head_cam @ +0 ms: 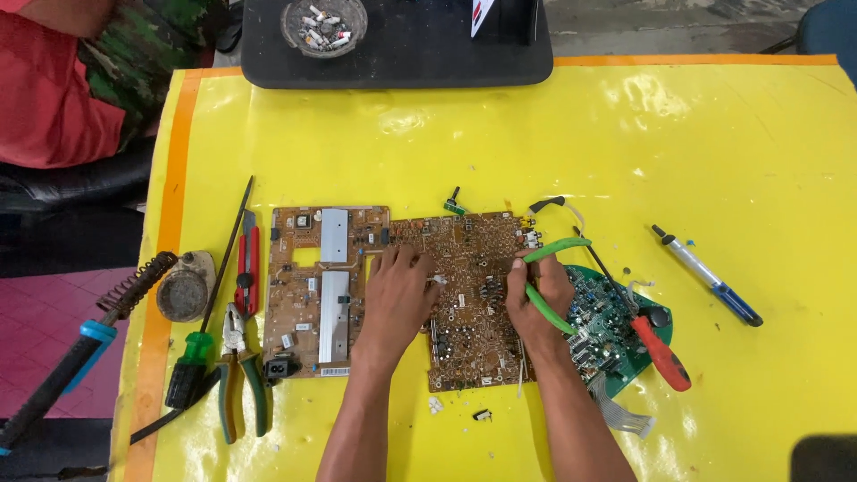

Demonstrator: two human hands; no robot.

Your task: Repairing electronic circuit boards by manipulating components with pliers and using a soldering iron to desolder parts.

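A brown circuit board (464,357) lies in the middle of the yellow table cover (696,152), solder side up. My left hand (399,299) rests flat on its left part, fingers spread and pressing it down. My right hand (536,299) is closed around green-handled cutters (555,250), whose tip touches the board near its right edge. A second brown board (299,295) with two metal heat sinks lies against the left side. A green circuit board (607,326) lies just right of my right hand.
At the left lie a green-handled screwdriver (198,353), pliers (239,370), a red utility knife (249,263), a round solder tin (183,290) and a blue soldering iron (67,366). A red-handled screwdriver (656,348) and a blue desoldering pump (710,277) lie right. A black tray with an ashtray (323,25) stands behind. Another person in red (54,98) sits far left.
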